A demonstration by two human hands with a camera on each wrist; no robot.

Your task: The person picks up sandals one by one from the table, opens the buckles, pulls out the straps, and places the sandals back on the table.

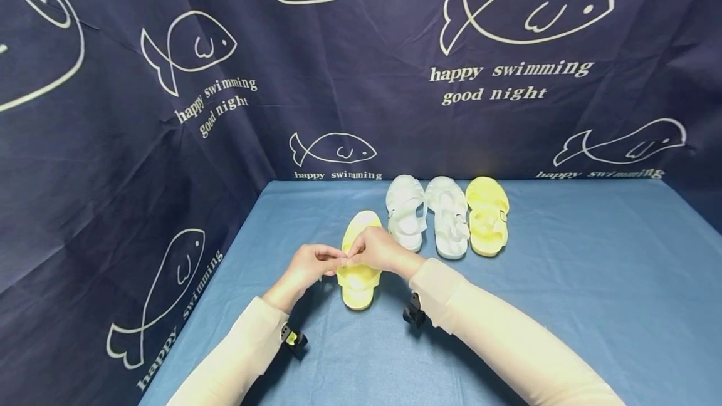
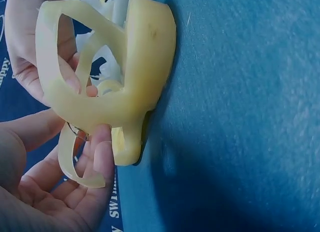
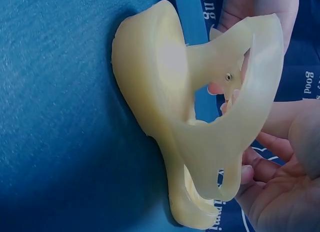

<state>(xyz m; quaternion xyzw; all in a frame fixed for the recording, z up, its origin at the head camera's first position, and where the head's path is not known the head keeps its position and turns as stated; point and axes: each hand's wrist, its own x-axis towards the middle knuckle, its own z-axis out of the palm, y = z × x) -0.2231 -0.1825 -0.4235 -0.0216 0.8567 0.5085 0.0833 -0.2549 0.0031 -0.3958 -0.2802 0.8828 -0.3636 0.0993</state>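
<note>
A yellow sandal (image 1: 358, 297) lies sole down on the blue cloth, toe pointing away, its heel strap standing up. My left hand (image 1: 310, 265) is at its left side, where thumb and fingers pinch the strap beside a small metal buckle (image 2: 77, 132); the loose strap end (image 2: 67, 162) curves down across the fingers. From the right, my right hand (image 1: 376, 248) reaches over the sandal, and its fingertips meet the left ones at the strap. In the right wrist view, part of the right hand's fingers is hidden behind the strap.
Two pale whitish sandals (image 1: 406, 212) (image 1: 451, 237) and another yellow sandal (image 1: 486, 193) stand in a row toward the back, right of the hands. A dark curtain (image 1: 395, 111) with fish drawings hangs behind and at the left of the blue cloth (image 1: 564, 268).
</note>
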